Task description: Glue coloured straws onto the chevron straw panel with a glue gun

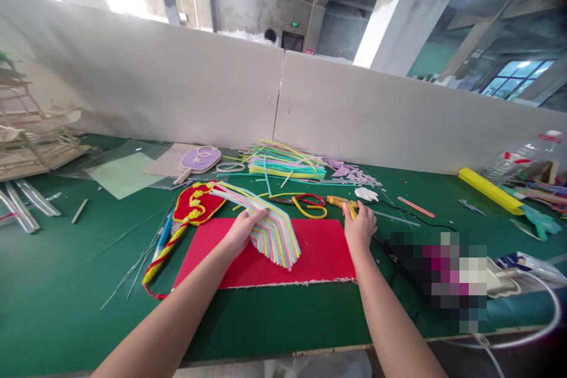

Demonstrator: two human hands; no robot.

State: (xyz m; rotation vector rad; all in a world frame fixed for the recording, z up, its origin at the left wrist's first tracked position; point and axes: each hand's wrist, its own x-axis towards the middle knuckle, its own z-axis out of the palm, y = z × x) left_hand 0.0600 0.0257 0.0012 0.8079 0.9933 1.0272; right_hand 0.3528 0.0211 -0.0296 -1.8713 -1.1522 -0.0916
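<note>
My left hand (245, 229) pinches a flat, leaf-like panel (277, 236) of pastel pipe cleaners laid side by side, pink, yellow, blue and white, their loose ends trailing to the upper left. Beneath it lies a red board (316, 248). A yellow-orange hot glue gun (343, 205) is gripped in my right hand (361, 225), its nozzle pointing left. Just beyond the board are scissors (305, 199) with red handles and a bent yellow pipe cleaner (312, 215). A red fan (194, 205) with yellow trim and a wrapped handle lies left of my left hand.
A bundle of coloured pipe cleaners (286, 165) lies by the white partition (212, 88). Left of it is a purple fan-shaped piece (200, 158). To the right are a yellow bar (491, 191), a plastic bottle (525, 156) and a dark blurred-out object (411, 266). A black cord (416, 208) crosses there.
</note>
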